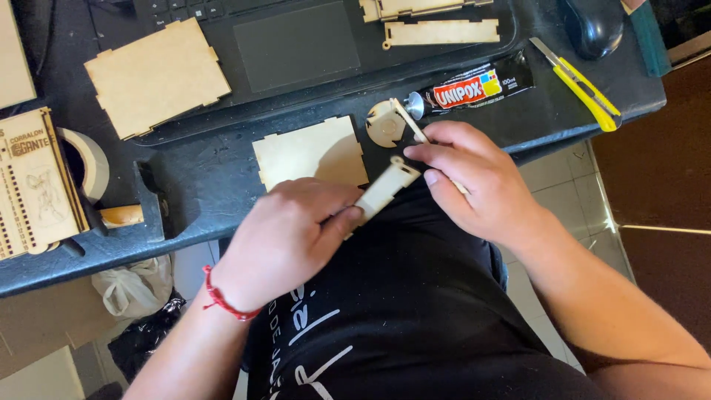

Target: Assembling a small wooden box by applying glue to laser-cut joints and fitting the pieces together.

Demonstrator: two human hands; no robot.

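Dark desk (222,178): your left hand (285,233) grips the strip (385,187), long axis slanting up-right toward your right hand (474,178), which pinches a stick (409,122).

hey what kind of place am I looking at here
Probably a home hobby desk used for model building. Laser-cut wooden panels lie across a laptop, beside a glue tube and a yellow utility knife.

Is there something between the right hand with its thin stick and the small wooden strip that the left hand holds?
Nothing visible. The right hand holds the thin stick just above the wooden strip, which the left hand grips at its lower end. The strip's upper end is bare.
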